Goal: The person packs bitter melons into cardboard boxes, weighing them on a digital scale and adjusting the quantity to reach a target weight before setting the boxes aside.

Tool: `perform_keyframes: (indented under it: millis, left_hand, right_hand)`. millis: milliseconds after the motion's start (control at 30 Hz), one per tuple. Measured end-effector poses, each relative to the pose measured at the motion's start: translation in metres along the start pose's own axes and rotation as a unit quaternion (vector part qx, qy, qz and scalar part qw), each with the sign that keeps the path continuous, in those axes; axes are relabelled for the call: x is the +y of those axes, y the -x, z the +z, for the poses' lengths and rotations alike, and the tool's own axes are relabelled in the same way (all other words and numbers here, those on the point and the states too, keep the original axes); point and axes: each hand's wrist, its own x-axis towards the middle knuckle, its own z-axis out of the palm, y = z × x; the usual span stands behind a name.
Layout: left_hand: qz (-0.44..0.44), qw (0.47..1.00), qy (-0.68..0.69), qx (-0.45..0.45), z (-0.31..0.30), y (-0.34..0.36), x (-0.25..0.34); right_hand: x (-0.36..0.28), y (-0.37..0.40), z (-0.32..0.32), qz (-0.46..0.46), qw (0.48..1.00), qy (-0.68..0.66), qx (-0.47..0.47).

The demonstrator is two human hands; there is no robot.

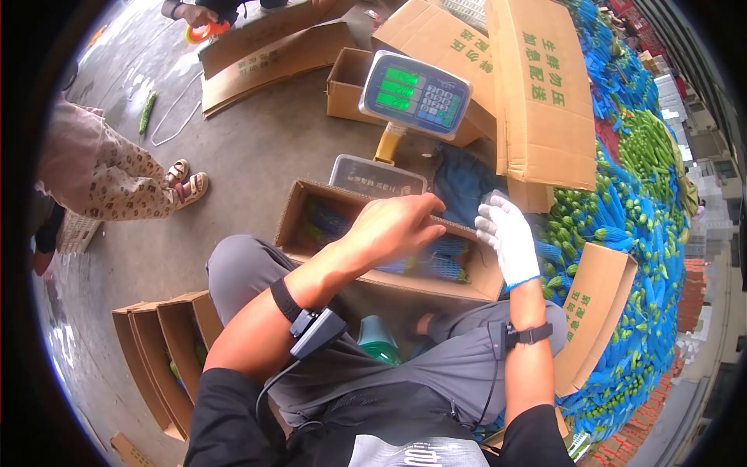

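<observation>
A cardboard box (292,222) stands in front of me, holding long green vegetables in blue net sleeves (443,268). My left hand (397,226) is bare and hovers over the middle of this box, fingers apart and pointing right, with nothing visible in them. In a white glove, my right hand (504,237) is at the box's right end, its fingers loosely spread near the rim. Just beyond the box is a digital scale, its green-lit display (416,93) raised on a yellow post above the platform (377,177).
To the right lies a big heap of green vegetables in blue nets (622,226), with printed cartons (545,93) against it. More open cartons (167,350) stand at lower left. A person in patterned trousers (128,175) is at left; another person's hand (194,14) shows at top.
</observation>
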Motion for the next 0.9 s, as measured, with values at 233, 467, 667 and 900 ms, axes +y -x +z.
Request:
perform_keyframes:
  millis: [233,467,667,900]
  left_hand:
    - [-0.009,0.998,-0.049,-0.023,0.0,0.012,-0.003]
    - [0.032,0.992,-0.118,-0.033,0.004,0.017,-0.017]
    - [0.02,0.989,-0.131,-0.063,0.003,0.014,-0.016]
    - [0.028,0.986,-0.147,-0.071,0.005,0.009,-0.016]
  right_hand:
    - [-0.004,-0.048,0.003,-0.218,0.909,0.355,0.019]
    - [-0.054,-0.088,-0.04,-0.34,0.788,0.492,0.145]
    - [-0.102,-0.133,-0.087,-0.346,0.764,0.512,0.186]
    - [-0.113,-0.119,-0.118,-0.375,0.683,0.589,0.217]
